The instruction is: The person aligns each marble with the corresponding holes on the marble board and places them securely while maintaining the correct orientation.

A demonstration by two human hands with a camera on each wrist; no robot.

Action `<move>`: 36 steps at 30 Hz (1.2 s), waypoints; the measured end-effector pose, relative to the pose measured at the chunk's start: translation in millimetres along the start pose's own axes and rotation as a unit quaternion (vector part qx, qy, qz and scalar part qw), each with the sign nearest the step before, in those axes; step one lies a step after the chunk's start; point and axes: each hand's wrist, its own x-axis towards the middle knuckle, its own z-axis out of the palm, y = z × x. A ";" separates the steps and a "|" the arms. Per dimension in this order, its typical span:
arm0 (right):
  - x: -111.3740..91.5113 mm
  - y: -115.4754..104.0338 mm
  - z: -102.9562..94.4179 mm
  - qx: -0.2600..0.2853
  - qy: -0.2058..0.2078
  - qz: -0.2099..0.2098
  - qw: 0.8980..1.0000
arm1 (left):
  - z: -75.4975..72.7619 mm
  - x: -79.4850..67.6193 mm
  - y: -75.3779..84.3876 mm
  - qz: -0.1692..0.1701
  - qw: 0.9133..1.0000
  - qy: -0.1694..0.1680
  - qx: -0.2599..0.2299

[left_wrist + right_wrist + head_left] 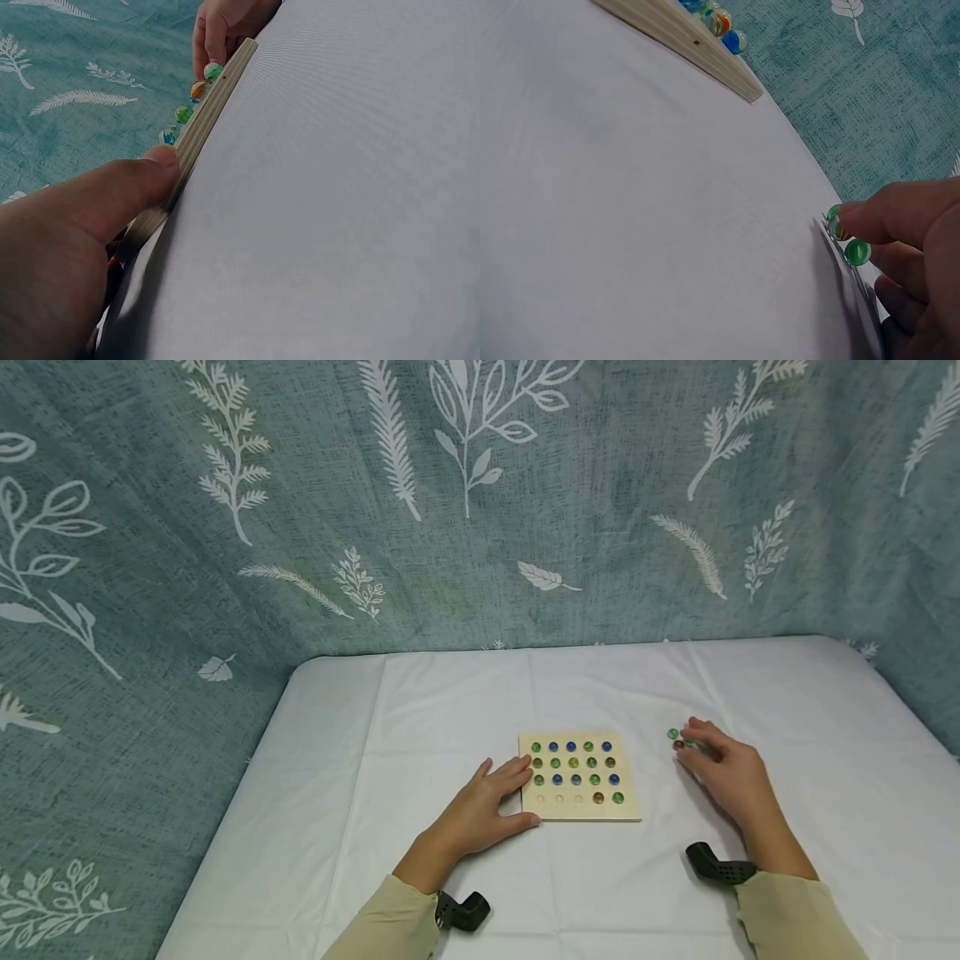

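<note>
My left hand (483, 810) rests on the left side of a pale wooden board (577, 812), fingers extended over its edge. The left thumb (124, 187) lies against the board's near edge in the left wrist view. Glass marbles in green, blue and amber sit in rows on the board; three hollows at the near left are bare. Over to the right, my right hand (731, 777) reaches a small group of loose marbles, thumb and forefinger apart around them. Among these are a green marble (857, 252) and a reddish-brown marble (678, 745), partly covered by the thumb in the right wrist view.
A white cloth (420, 718) covers the table under the board and marbles. Behind and to the left hangs a teal curtain (315, 510) with white leaf prints. Black wrist cameras sit on both wrists, close above the cloth.
</note>
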 end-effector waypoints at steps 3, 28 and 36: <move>0.2 0.6 0.6 -0.007 -0.001 -0.008 1.000 | -0.9 0.1 1.0 -0.003 1.000 -0.002 -0.001; -0.2 1.8 3.4 -0.022 0.007 -0.016 1.000 | 0.2 -0.7 0.5 0.002 1.000 0.001 -0.003; 0.8 0.9 3.2 -0.033 0.022 0.002 0.999 | 0.1 -1.0 0.7 0.003 1.000 0.003 -0.005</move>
